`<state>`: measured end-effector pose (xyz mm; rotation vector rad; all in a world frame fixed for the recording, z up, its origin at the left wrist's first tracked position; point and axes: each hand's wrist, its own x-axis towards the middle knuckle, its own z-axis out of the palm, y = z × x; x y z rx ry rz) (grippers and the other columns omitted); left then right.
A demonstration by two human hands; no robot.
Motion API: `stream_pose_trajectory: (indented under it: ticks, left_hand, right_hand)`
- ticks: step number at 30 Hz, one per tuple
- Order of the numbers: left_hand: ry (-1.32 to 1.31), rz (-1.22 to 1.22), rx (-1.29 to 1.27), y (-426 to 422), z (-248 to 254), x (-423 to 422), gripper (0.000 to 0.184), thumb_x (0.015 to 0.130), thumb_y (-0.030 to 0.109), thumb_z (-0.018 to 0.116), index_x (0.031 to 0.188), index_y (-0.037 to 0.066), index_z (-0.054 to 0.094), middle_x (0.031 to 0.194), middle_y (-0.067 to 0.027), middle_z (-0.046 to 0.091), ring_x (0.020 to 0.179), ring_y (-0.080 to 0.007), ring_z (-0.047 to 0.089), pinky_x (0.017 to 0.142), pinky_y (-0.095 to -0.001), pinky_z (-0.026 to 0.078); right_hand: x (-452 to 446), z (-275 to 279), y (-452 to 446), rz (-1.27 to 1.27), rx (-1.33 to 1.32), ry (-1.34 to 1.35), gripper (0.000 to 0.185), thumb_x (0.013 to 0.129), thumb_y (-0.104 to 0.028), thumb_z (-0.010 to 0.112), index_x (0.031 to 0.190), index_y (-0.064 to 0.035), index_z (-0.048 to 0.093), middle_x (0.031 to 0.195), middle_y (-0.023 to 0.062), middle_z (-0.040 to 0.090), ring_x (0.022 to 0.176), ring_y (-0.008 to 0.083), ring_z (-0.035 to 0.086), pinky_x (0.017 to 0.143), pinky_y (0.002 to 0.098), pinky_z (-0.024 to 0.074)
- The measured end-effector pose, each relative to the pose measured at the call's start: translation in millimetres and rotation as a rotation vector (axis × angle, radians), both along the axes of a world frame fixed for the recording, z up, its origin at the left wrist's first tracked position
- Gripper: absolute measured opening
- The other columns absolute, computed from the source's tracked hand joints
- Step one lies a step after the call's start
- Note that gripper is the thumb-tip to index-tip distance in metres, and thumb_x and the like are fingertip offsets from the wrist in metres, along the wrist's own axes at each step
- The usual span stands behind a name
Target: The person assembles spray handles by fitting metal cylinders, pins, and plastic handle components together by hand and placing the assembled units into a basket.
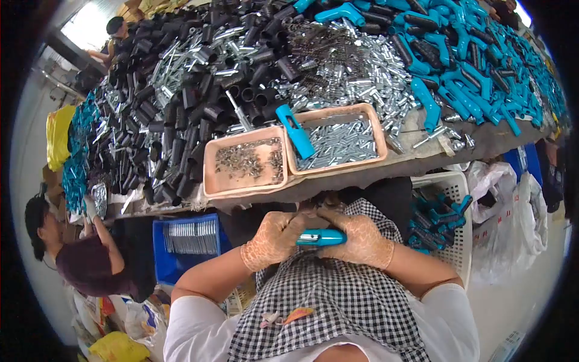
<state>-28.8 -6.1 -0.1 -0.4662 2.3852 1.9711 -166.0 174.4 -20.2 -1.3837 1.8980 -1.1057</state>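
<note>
In front of my checked apron, a smooth teal plastic handle [329, 237] with a rounded right end and a dark slot lies between my gloved hands. My left hand [271, 241] is closed around its left end. My right hand [360, 238] grips it from the right, with the thumb along the top edge. The fingers underneath are mostly hidden. Just beyond, on the table edge, are a shallow tray of small metal bits [216, 188] and a tray of metal pins [379, 139]. Another teal piece with a slot [297, 134] leans across their shared rims.
Black tubes [175, 139], springs [329, 57], metal cylinders [383, 81] and teal handles [464, 90] are heaped on the table. A white crate [461, 241] stands below right, a blue bin [181, 265] below left. A co-worker [84, 259] works at left; another person [111, 42] is farther back.
</note>
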Motion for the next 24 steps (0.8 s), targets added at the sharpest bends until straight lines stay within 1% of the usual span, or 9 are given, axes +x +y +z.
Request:
stream_pose_trajectory:
  ticks: [1,5,7,9,12,15,18,22,24]
  left_hand:
    - [0.005,-0.007,-0.020,2.5,5.5,-8.5,0.046,0.105,0.034,0.049,0.088,-0.002,0.071,0.079,-0.0158,0.069,0.066,-0.0270,0.064,0.065,-0.0380,0.054]
    - [0.028,-0.274,-0.673,-7.7,33.3,-70.7,0.029,0.096,0.024,0.057,0.088,-0.001,0.069,0.076,-0.0233,0.065,0.068,-0.0334,0.067,0.067,-0.0445,0.054]
    - [-0.064,-0.144,-0.643,-11.0,51.4,-111.3,0.026,0.090,0.025,0.062,0.089,0.000,0.071,0.080,-0.0211,0.068,0.078,-0.0413,0.067,0.071,-0.0489,0.054]
    - [0.306,-0.009,-1.058,-35.1,5.6,-153.4,0.028,0.088,0.027,0.064,0.088,0.000,0.071,0.087,-0.0215,0.070,0.086,-0.0410,0.068,0.078,-0.0505,0.053]
    - [-0.127,-0.270,-1.149,-32.4,0.5,-188.6,0.030,0.086,0.030,0.066,0.086,0.000,0.071,0.095,-0.0223,0.070,0.094,-0.0405,0.067,0.083,-0.0522,0.052]
    - [-0.243,-0.306,-1.168,-27.2,1.4,-202.0,0.032,0.084,0.032,0.067,0.084,0.001,0.071,0.094,-0.0214,0.070,0.093,-0.0403,0.067,0.083,-0.0511,0.053]
    - [-0.018,-0.281,-1.267,-48.5,-18.7,-195.8,0.029,0.086,0.029,0.064,0.087,0.001,0.073,0.095,-0.0217,0.071,0.091,-0.0405,0.068,0.082,-0.0485,0.054]
    - [0.066,0.159,-0.671,-23.0,43.0,-158.2,0.023,0.091,0.017,0.061,0.099,0.001,0.074,0.093,-0.0157,0.074,0.088,-0.0250,0.072,0.083,-0.0367,0.055]
    - [0.246,0.022,-0.478,-14.7,35.9,-127.6,0.019,0.095,0.017,0.060,0.097,0.000,0.068,0.106,-0.0152,0.071,0.096,-0.0253,0.069,0.088,-0.0372,0.053]
  right_hand:
    - [-8.7,-0.6,2.6,0.020,-0.018,0.000,0.056,0.072,-0.035,0.085,0.121,-0.0111,0.069,0.098,0.0152,0.072,0.091,0.0347,0.071,0.081,0.0426,0.0569]
    - [-24.2,2.7,18.2,-0.134,-0.041,0.028,0.039,0.075,-0.034,0.084,0.105,-0.0115,0.074,0.088,0.0143,0.071,0.081,0.0356,0.071,0.073,0.0418,0.0576]
    - [-35.1,6.9,26.5,-0.200,0.005,0.074,0.034,0.075,-0.034,0.084,0.095,-0.0100,0.073,0.084,0.0146,0.070,0.077,0.0359,0.070,0.068,0.0426,0.0562]
    - [-44.4,0.3,35.8,-0.264,0.004,0.080,0.033,0.075,-0.034,0.084,0.092,-0.0090,0.072,0.082,0.0146,0.069,0.075,0.0365,0.069,0.066,0.0428,0.0554]
    - [-55.1,2.4,48.3,-0.293,0.075,0.160,0.033,0.070,-0.023,0.084,0.095,-0.0055,0.073,0.084,0.0165,0.070,0.077,0.0364,0.070,0.067,0.0411,0.0562]
    - [-58.4,-2.7,57.3,-0.316,0.068,0.210,0.031,0.071,-0.026,0.084,0.091,-0.0060,0.071,0.080,0.0160,0.068,0.074,0.0378,0.068,0.064,0.0439,0.0545]
    - [-61.7,-9.9,54.2,-0.355,-0.010,0.241,0.034,0.071,-0.032,0.084,0.089,-0.0075,0.069,0.076,0.0160,0.066,0.071,0.0390,0.067,0.062,0.0469,0.0526]
    - [-59.3,-4.4,48.5,-0.345,0.010,0.293,0.033,0.071,-0.031,0.082,0.091,-0.0083,0.068,0.076,0.0154,0.067,0.070,0.0375,0.067,0.062,0.0471,0.0535]
    - [-54.7,-4.9,44.2,-0.368,-0.035,0.333,0.033,0.070,-0.030,0.082,0.091,-0.0089,0.069,0.075,0.0146,0.068,0.069,0.0364,0.068,0.062,0.0468,0.0541]
